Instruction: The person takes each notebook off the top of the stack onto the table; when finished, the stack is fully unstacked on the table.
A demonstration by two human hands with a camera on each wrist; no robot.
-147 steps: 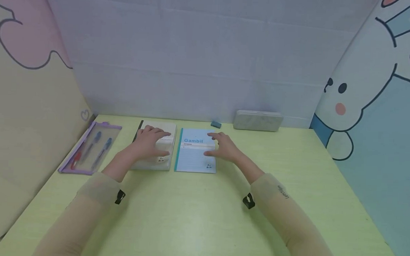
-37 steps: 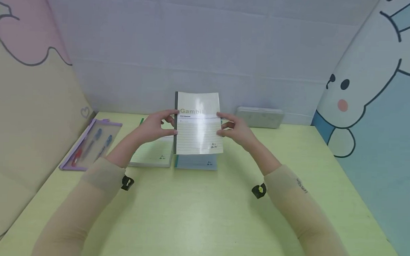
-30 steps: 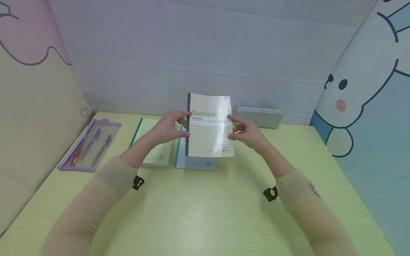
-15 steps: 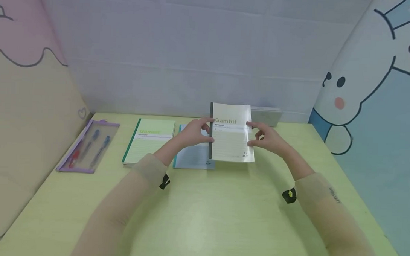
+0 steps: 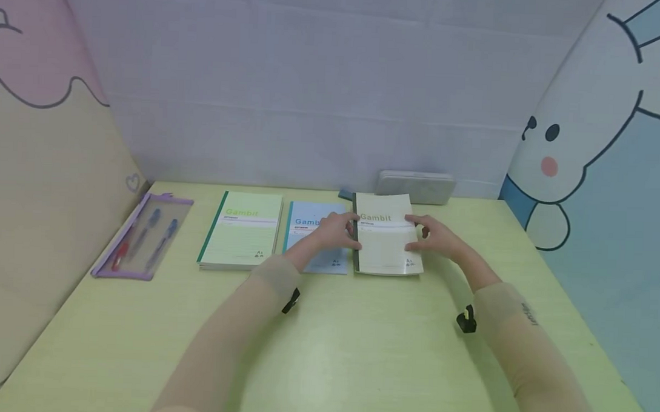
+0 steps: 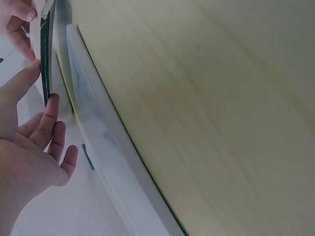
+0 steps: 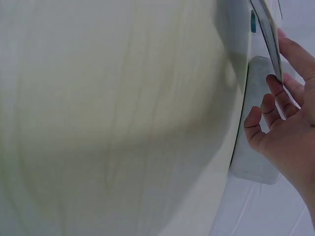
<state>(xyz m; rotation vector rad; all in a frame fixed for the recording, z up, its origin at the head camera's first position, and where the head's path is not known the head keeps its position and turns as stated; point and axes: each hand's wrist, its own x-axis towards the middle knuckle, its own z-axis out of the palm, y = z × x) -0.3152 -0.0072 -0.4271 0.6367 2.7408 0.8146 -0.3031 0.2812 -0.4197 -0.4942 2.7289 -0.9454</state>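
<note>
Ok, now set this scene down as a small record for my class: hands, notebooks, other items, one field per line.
Left hand: holds the cream notebook by its spine edge
Right hand: holds its opposite edge
Blue notebook: left of the cream one, partly behind the left hand
Green notebook: left of the blue one
Pouch: far left, pens inside
Case: near the back wall
Block: small, blue, left of the case

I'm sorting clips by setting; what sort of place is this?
Probably a study desk, perhaps in a child's room, judging by the dark-spined notebook, the pouch of pens, and the cartoon rabbit picture alongside.
</note>
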